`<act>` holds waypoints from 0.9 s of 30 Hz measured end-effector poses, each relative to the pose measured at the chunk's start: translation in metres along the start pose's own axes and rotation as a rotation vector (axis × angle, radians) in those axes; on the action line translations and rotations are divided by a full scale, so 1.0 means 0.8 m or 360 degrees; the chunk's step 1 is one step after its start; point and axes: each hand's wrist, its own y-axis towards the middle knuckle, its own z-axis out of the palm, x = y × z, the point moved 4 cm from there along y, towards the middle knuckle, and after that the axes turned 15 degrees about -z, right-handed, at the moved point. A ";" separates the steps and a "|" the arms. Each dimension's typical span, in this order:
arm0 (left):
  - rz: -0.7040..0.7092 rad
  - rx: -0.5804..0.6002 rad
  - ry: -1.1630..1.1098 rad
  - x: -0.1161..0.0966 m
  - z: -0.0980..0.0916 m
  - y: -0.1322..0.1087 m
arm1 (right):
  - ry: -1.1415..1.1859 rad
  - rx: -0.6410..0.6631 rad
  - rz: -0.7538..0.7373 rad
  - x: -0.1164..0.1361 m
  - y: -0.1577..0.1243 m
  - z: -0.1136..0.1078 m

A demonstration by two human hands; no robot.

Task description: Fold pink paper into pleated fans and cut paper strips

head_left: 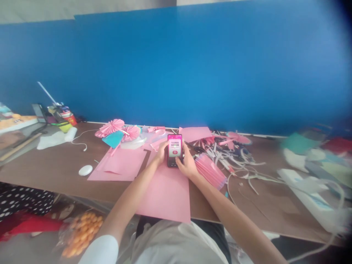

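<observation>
A smartphone with a lit pink and white screen is held upright above the table between both my hands. My left hand grips its left edge. Around its right edge is my right hand, the thumb over the lower part of the screen. Beneath lies a large sheet of pink paper, reaching the table's front edge. Another pink sheet lies to the left. Right of my right hand is a pleated piece of pink paper.
Pink paper fans and a teal piece lie at the back left. White strips and cables tangle on the right, near a white power strip. A white oval case sits left. A blue partition stands behind.
</observation>
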 end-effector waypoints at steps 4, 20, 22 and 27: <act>0.0064 -0.0004 0.0049 -0.004 0.004 -0.003 | 0.0007 -0.0001 0.0004 0.001 0.000 0.000; 0.0092 0.0143 0.0205 -0.008 0.020 -0.013 | -0.0127 -0.0065 0.0091 0.001 0.012 -0.021; 0.0084 0.0142 0.0204 -0.008 0.020 -0.013 | -0.0140 -0.0051 0.0105 0.003 0.012 -0.020; 0.0057 0.0118 0.0169 -0.008 0.017 -0.015 | -0.0113 -0.0028 0.0102 0.006 0.013 -0.022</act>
